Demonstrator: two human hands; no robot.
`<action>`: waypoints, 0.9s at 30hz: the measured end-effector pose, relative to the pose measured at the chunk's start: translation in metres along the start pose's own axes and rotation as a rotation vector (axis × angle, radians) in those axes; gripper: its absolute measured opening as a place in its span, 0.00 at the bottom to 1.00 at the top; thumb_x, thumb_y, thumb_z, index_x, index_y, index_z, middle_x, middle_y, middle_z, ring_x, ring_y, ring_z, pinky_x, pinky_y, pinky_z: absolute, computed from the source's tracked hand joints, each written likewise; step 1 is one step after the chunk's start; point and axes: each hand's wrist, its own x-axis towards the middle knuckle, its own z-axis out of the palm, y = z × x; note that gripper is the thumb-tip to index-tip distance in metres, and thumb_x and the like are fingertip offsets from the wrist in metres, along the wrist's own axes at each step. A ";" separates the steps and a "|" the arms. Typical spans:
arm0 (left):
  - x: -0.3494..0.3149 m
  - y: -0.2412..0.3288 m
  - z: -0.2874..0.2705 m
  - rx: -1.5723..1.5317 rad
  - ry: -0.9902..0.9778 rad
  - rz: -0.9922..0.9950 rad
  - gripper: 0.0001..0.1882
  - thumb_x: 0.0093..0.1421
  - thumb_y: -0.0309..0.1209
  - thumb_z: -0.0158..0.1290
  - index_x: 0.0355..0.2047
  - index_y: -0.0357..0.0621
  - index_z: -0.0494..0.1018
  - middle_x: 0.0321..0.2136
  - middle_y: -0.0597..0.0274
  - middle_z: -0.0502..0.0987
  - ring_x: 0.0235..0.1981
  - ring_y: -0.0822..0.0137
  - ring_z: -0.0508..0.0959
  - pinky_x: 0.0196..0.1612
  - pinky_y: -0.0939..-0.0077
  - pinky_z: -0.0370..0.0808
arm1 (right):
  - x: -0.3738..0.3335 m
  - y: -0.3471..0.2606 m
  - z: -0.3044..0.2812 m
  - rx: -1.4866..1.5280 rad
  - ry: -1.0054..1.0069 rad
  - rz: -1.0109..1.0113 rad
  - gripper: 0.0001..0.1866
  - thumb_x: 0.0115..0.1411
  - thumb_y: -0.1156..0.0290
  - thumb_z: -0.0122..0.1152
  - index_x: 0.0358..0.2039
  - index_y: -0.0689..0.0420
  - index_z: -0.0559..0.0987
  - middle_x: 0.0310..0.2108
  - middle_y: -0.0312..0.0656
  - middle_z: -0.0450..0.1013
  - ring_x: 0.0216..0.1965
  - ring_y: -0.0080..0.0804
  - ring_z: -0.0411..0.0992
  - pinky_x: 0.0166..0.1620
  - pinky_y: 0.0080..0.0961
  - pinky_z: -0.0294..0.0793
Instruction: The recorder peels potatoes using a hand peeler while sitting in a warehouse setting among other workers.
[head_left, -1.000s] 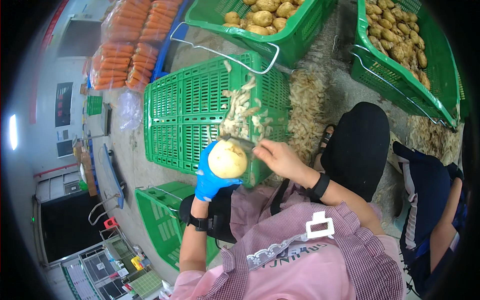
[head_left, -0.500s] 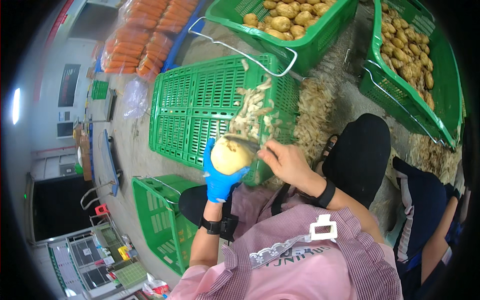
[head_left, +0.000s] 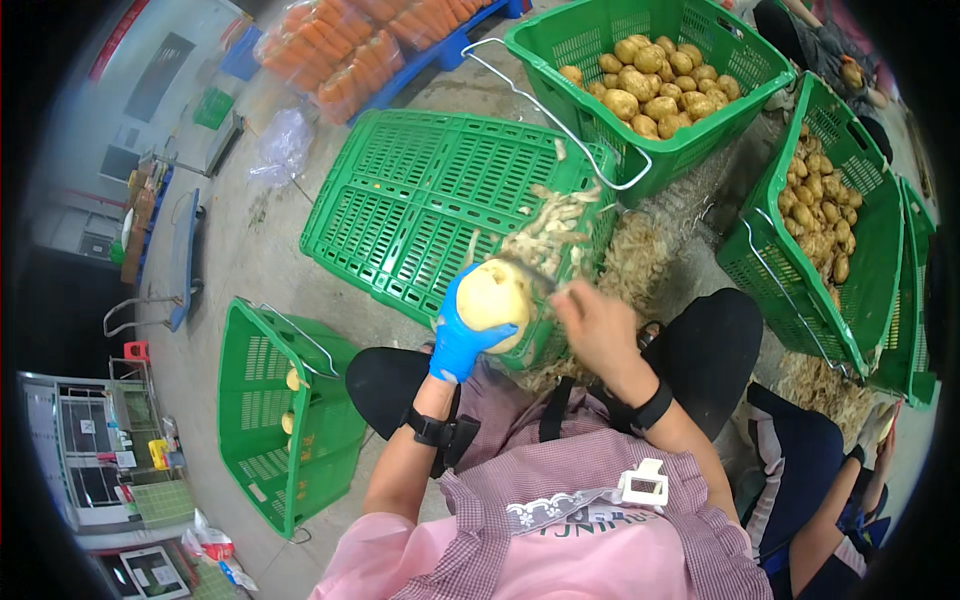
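In a blue glove, my left hand grips a large, mostly peeled pale potato from below and the side. My bare right hand is closed on a dark peeler, partly blurred, whose blade end is against or close to the potato's upper right side. Both hands are over the near edge of an upturned green crate. Wet potato peelings lie scattered on its right part, just beyond my hands.
Two green crates of unpeeled potatoes stand at the far right. Left of my knee, another green crate holds a few peeled potatoes. Peelings cover the floor. Bagged carrots sit on a blue pallet; a person sits at right.
My view has swung, so the crates sit differently in the picture. The potato is turned in my left hand, and my right hand has drawn slightly away with the peeler.
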 end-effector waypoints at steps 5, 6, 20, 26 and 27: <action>-0.022 -0.015 0.009 -0.674 -0.062 -0.175 0.39 0.37 0.28 0.59 0.51 0.38 0.55 0.45 0.55 0.65 0.45 0.61 0.69 0.47 0.68 0.68 | 0.009 0.015 0.005 -0.268 -0.056 -0.011 0.14 0.52 0.56 0.52 0.21 0.52 0.67 0.10 0.40 0.65 0.14 0.42 0.67 0.16 0.32 0.63; -0.024 -0.016 0.013 -0.769 -0.072 -0.178 0.39 0.38 0.28 0.58 0.51 0.38 0.55 0.46 0.55 0.65 0.45 0.61 0.68 0.48 0.68 0.67 | 0.014 0.017 -0.002 -0.268 -0.082 0.039 0.14 0.52 0.56 0.52 0.20 0.53 0.68 0.10 0.40 0.66 0.14 0.41 0.67 0.16 0.33 0.63; -0.052 -0.020 0.006 -1.114 -0.170 -0.172 0.41 0.38 0.32 0.60 0.53 0.40 0.54 0.47 0.54 0.65 0.47 0.60 0.68 0.49 0.66 0.66 | -0.016 -0.046 -0.015 -0.134 -0.157 -0.340 0.13 0.49 0.60 0.57 0.19 0.54 0.67 0.09 0.43 0.64 0.13 0.44 0.65 0.16 0.34 0.62; -0.053 -0.004 0.005 -1.050 -0.202 -0.206 0.40 0.37 0.31 0.60 0.52 0.39 0.55 0.45 0.55 0.67 0.45 0.62 0.69 0.47 0.67 0.68 | -0.009 -0.040 -0.031 -0.213 -0.190 -0.236 0.11 0.50 0.60 0.55 0.21 0.53 0.70 0.10 0.43 0.65 0.14 0.44 0.66 0.17 0.34 0.62; -0.053 -0.001 0.005 -1.051 -0.174 -0.232 0.41 0.36 0.31 0.61 0.52 0.39 0.55 0.45 0.56 0.67 0.45 0.62 0.69 0.47 0.67 0.68 | -0.015 -0.051 -0.032 -0.156 -0.219 -0.278 0.11 0.51 0.60 0.54 0.21 0.53 0.70 0.10 0.43 0.65 0.15 0.44 0.67 0.17 0.34 0.63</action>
